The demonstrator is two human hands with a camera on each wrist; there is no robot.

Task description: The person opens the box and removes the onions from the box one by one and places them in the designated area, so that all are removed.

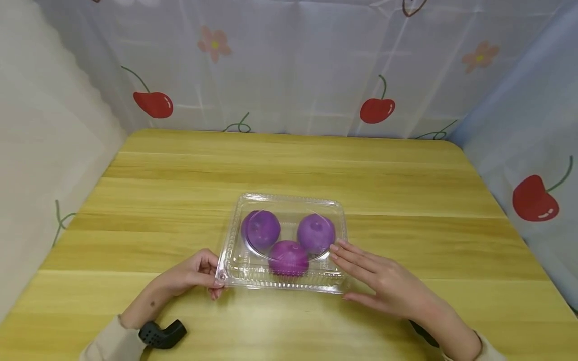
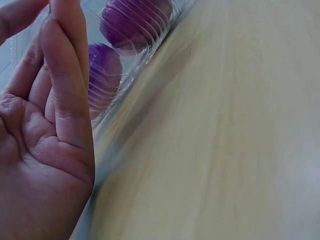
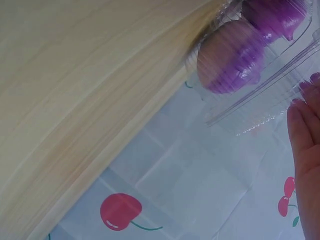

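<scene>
A clear plastic clamshell box (image 1: 282,203) with a ribbed rim sits in front of me, its lid down. Through the lid show three round purple things, a left one (image 1: 262,229), a right one (image 1: 316,233) and a pinker front one (image 1: 289,258); in the right wrist view one of them (image 3: 230,57) has a small pointed nub. My left hand (image 1: 194,275) pinches the box's front left corner between thumb and fingers. With fingers held straight, my right hand (image 1: 381,281) rests its fingertips at the lid's right side.
The box is over a pale wooden table (image 1: 293,165) with rounded far corners. A white curtain (image 1: 289,65) printed with cherries and flowers hangs behind it, and more fabric (image 1: 533,130) flanks the right side. A black wrist device (image 1: 162,335) shows at my left sleeve.
</scene>
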